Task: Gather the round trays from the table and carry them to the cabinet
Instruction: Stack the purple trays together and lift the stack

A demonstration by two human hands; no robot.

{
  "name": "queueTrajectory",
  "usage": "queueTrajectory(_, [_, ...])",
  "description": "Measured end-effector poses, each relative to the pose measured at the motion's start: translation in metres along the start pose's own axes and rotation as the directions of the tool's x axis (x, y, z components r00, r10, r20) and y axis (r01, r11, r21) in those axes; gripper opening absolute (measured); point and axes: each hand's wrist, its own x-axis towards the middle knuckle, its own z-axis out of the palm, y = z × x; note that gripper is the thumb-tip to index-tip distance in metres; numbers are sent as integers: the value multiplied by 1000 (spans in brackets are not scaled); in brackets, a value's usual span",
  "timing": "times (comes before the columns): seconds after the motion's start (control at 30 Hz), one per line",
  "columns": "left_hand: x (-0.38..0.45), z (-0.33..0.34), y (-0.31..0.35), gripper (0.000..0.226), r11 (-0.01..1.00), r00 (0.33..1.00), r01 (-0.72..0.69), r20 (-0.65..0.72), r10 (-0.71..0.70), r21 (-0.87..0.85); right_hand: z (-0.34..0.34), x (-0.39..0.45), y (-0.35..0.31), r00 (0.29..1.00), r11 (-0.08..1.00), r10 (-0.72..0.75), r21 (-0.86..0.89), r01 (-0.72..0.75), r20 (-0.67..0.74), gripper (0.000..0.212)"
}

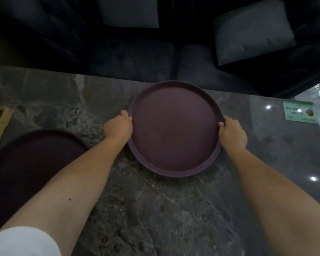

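- Round purple tray (175, 129) at centre of grey marble table (155, 209), near far edge; both hands on its rim, opposite sides.
- Left hand (118, 127) clamped on left rim, thumb over the lip, fingers tucked beneath and out of sight.
- Right hand (233, 134) clamped on right rim, thumb hooked over the lip, fingers hidden below.
- Whether tray bottom touches the table or sits just clear of it: cannot tell.
- Second round tray (35, 172), darker, at left on the table, partly under the left forearm; apart from the held tray.
- Wooden box (0, 124) at far left edge, just beyond second tray; white contents inside, not identifiable.
- Green card (298, 111) flat on the table at right, well apart from the held tray; small fruit-like picture and printed lines on it, text too blurred to read.
- Dark sofa (137, 58) directly behind the table's far edge, with two grey cushions (253, 32) on it.
- White sleeve (24, 241) at lower left corner.
- Bright ceiling-light reflections on the glossy tabletop at right.
- Tray interior bare; no brand marks visible on either tray.
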Motion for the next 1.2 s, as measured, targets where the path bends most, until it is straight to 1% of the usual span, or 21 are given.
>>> queueTrajectory(0.3, [-5, 2, 4, 32, 999, 999, -34, -17, 34, 6, 4, -5, 4, 999, 999, 31, 15, -30, -40, 39])
queueTrajectory(0.53, [-8, 4, 3, 32, 999, 999, -34, -20, 34, 10, 4, -11, 2, 998, 998, 62, 10, -61, -30, 37])
queueTrajectory(0.77, [-12, 0, 4, 32, 998, 997, -62, -35, 62, 10, 2, -16, 6, 998, 999, 45, 24, -44, -50, 31])
queueTrajectory(0.97, [-16, 3, 5, 34, 999, 999, -41, -36, 41, -6, 6, -17, 6, 997, 997, 74, 13, -74, -33, 34])
queueTrajectory(1.2, [-12, 13, 5, 33, 994, 999, 20, -41, -24, -109, 16, -14, 9, 996, 998, 66, 12, -66, -60, 35])
